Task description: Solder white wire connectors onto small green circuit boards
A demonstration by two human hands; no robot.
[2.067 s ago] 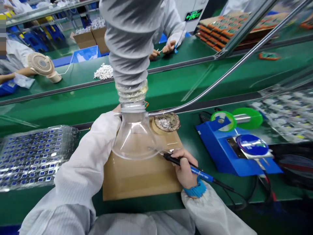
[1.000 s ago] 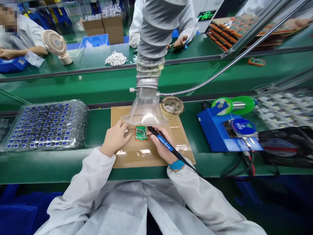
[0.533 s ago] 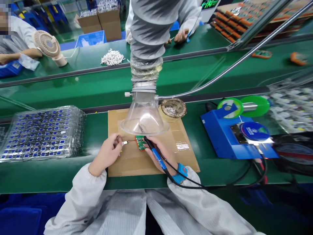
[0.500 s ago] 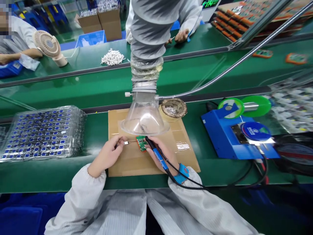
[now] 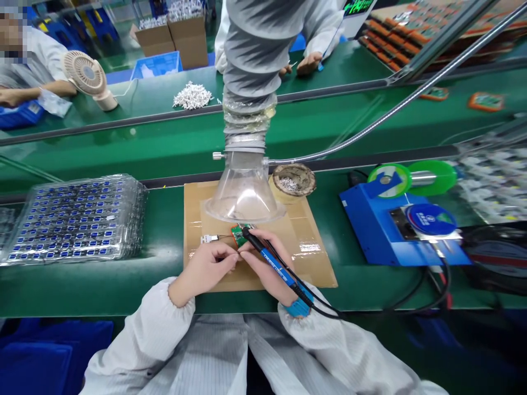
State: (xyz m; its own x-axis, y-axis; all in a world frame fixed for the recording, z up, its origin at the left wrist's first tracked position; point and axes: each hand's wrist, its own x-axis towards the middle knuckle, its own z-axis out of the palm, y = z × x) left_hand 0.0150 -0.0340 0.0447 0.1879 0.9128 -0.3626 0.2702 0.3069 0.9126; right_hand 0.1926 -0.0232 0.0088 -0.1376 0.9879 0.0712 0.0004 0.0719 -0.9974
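Right hand (image 5: 263, 264) grips soldering iron (image 5: 274, 262), tip on green board (image 5: 237, 235) lying on cardboard (image 5: 313, 258) under fume hood (image 5: 244, 189). Left hand (image 5: 208, 267) just near-left of board, fingers pinched together, contents unclear.

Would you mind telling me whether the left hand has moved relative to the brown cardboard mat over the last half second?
Yes. The left hand has shifted right across the brown cardboard mat, to the small green circuit board and right hand.
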